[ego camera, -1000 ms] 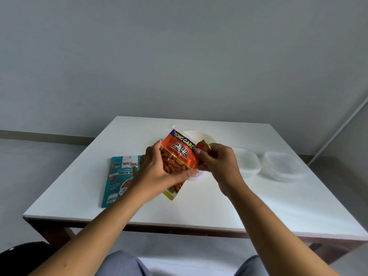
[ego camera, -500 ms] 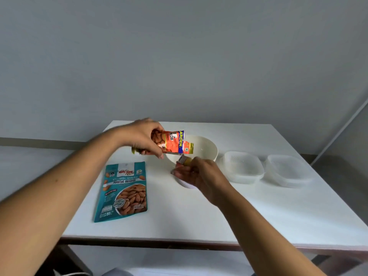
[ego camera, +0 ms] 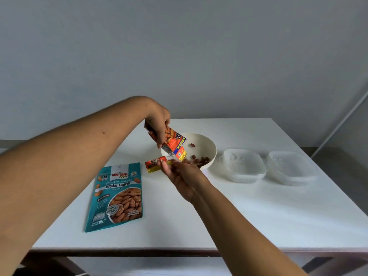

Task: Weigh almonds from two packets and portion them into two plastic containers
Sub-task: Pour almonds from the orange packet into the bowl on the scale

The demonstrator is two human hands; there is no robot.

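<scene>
Two hands are working at once — my left hand [ego camera: 157, 124] is pinching the upended orange packet [ego camera: 175, 143] over the white bowl [ego camera: 207, 148], my right hand [ego camera: 179, 172] is nipping the torn strip [ego camera: 154, 165] — almonds [ego camera: 199, 160] may bounce out.

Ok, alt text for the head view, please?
The left hand tips an opened orange packet, spilling almonds into a white bowl; the right hand holds the torn-off strip. A teal packet lies flat.
</scene>
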